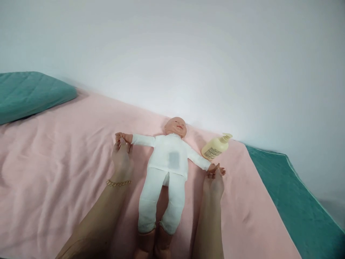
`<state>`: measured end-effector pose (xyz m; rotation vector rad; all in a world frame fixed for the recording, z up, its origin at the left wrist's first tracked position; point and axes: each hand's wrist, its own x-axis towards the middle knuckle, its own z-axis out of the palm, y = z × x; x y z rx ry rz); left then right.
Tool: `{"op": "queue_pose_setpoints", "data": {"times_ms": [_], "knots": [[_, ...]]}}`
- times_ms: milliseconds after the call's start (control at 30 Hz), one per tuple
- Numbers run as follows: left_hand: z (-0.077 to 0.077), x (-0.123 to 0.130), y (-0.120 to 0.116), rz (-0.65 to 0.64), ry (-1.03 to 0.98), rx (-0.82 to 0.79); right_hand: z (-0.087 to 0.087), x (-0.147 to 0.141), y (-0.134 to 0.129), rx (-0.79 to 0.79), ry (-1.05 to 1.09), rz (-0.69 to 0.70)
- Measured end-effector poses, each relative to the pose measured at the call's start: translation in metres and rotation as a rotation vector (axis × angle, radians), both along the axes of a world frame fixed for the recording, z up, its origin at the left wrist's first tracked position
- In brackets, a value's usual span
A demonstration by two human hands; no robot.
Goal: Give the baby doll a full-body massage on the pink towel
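Note:
A baby doll (168, 154) in a white top and white trousers lies on its back on a pink sheet (88, 158), arms stretched out to both sides. A grey square patch shows on its belly. At the doll's hand on the left, my left hand (122, 158) is closed round it, thumb on top; a gold chain bracelet (118, 183) circles that wrist. My right hand (214, 183) grips the doll's other hand, thumb over it and fingers beneath. Just beyond that arm stands a pale yellow pump bottle (215, 147) with printed text.
A green quilted pillow or folded cover (35, 93) lies at the far left. Green fabric (293, 198) shows past the pink sheet's right edge. A plain white wall (172, 61) rises behind the bed.

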<state>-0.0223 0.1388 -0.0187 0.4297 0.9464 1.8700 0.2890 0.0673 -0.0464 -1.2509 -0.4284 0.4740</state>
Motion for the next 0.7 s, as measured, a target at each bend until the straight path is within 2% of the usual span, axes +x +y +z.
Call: {"op": "queue_pose_setpoints", "data": {"times_ms": [100,200,267,367,433,500,567,700], "knots": [[0.020,0.006,-0.008,-0.041,0.194,0.116,0.027,-0.026,-0.005,0.082,-0.132,0.012],[0.032,0.013,-0.018,-0.207,0.522,0.235,0.048,-0.052,-0.009,0.072,-0.295,-0.033],[0.034,0.018,-0.023,-0.338,0.769,0.356,0.054,-0.067,-0.012,0.089,-0.398,0.008],[0.031,0.022,-0.025,-0.442,1.142,0.624,0.052,-0.081,-0.015,0.117,-0.667,0.180],[0.027,0.023,-0.023,-0.428,1.311,0.748,0.048,-0.085,-0.016,0.149,-0.913,0.324],[0.024,0.023,-0.021,-0.386,1.412,0.793,0.046,-0.087,-0.015,0.204,-1.118,0.419],[0.022,0.023,-0.020,-0.360,1.479,0.807,0.046,-0.087,-0.014,0.243,-1.233,0.430],[0.020,0.025,-0.021,-0.337,1.539,0.847,0.049,-0.087,-0.011,0.245,-1.331,0.431]]}}
